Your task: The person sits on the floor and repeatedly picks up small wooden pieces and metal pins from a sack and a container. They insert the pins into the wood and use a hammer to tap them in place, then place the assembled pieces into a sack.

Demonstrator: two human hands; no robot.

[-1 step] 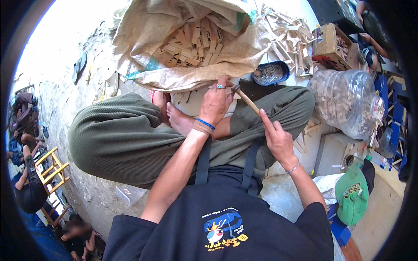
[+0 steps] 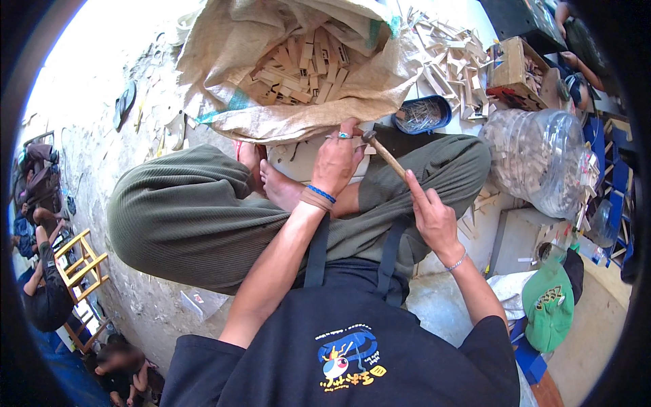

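My right hand [image 2: 435, 218] grips the wooden handle of a hammer [image 2: 389, 157], its index finger stretched along the handle. The hammer's head is right beside the fingertips of my left hand [image 2: 336, 163], over a pale surface in front of my crossed feet. My left fingers are pressed together at the sack's near edge; what they hold is too hidden to name. Just beyond them lies an open woven sack [image 2: 305, 123] with many short wooden pieces [image 2: 308, 68] inside. To the right of the hammer head stands a dark blue tub [image 2: 424, 114] of nails.
Loose wooden strips [image 2: 451, 61] are heaped at the far right, near a wooden box [image 2: 519, 74]. A large clear plastic jug [image 2: 539, 159] full of wood pieces lies beside my right knee. A green cap [image 2: 549, 305] is at the lower right. Other people sit at the far left.
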